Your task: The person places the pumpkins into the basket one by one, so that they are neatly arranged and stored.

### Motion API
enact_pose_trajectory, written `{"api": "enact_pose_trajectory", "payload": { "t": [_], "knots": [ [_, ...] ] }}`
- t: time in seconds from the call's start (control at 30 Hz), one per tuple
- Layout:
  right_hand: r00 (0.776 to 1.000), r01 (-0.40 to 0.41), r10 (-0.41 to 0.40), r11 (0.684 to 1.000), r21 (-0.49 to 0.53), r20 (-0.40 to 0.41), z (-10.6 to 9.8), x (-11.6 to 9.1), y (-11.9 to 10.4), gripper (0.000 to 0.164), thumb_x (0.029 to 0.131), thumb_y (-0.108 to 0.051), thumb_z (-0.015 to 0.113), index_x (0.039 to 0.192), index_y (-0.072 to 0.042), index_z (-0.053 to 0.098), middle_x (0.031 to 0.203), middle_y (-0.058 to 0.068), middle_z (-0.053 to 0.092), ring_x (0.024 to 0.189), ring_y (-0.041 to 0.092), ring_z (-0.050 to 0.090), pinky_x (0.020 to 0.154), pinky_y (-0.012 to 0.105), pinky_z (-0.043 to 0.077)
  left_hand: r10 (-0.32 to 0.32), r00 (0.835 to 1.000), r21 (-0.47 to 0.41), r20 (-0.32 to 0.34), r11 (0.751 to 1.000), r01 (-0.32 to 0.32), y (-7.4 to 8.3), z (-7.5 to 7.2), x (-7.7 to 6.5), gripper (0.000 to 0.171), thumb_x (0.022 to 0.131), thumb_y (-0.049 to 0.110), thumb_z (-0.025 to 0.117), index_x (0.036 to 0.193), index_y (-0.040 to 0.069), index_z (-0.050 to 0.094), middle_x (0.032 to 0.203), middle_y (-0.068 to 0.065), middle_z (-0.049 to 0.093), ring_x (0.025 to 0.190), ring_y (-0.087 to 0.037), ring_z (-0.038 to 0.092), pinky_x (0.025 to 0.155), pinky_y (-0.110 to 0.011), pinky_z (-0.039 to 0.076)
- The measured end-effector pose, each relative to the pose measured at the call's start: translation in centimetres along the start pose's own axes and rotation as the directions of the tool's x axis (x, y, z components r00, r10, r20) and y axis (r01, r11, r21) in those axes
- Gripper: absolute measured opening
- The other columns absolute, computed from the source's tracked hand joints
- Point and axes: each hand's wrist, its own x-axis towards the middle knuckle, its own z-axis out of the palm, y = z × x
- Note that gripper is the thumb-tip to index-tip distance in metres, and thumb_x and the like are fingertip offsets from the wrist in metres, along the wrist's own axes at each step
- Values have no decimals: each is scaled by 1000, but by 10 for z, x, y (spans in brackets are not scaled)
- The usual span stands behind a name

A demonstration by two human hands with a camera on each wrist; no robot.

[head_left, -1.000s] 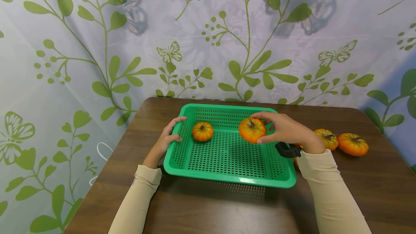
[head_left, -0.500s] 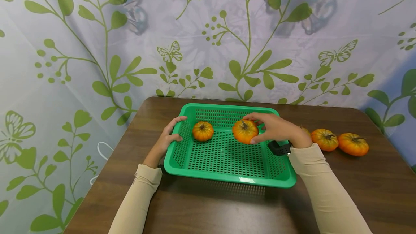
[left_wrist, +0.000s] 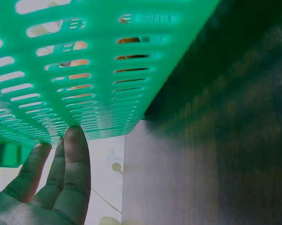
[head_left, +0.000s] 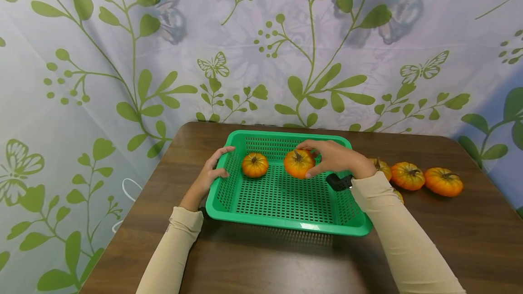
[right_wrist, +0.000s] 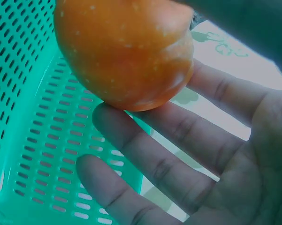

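My right hand [head_left: 337,155] holds a small orange pumpkin [head_left: 299,164] over the middle of a green plastic basket [head_left: 261,221]. Thumb and fingers reach around the pumpkin's side, its stem pointing up. In the right wrist view the pumpkin [right_wrist: 126,51] rests against the fingertips, and two lower fingers stretch out under it. A second pumpkin [head_left: 255,165] sits inside the basket near its left wall. My left hand [head_left: 206,178] is at the basket's left side. The left wrist view shows its fingers [left_wrist: 75,173] extended, tips touching the slotted outer wall [left_wrist: 103,84].
Several more pumpkins lie right of the basket on the brown wooden table [head_left: 253,267], among them one pumpkin [head_left: 407,176] and another pumpkin [head_left: 444,182]; the right forearm partly hides some. A leaf-patterned curtain [head_left: 261,58] hangs behind the table. A white cable [head_left: 130,189] shows at the left edge.
My right hand has carried the pumpkin leftward over the basket, nearer the pumpkin inside. More of the pumpkins at the right now show. My left hand and the basket have stayed in place.
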Motion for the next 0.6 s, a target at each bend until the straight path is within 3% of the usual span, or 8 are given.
{"api": "enact_pose_trajectory", "payload": {
  "t": [0.6],
  "knots": [
    [994,-69,76,994,-83,83,7,30,-14,75,90,-22,90,153,-1,55,150,27,57,135,46,56,107,57,51,-1,1000,-29,6,1000,1,0,0,0,79,82,-5,52,160,-9,35,145,-39,44,100,-27,57,78,-30,53]
  ]
}}
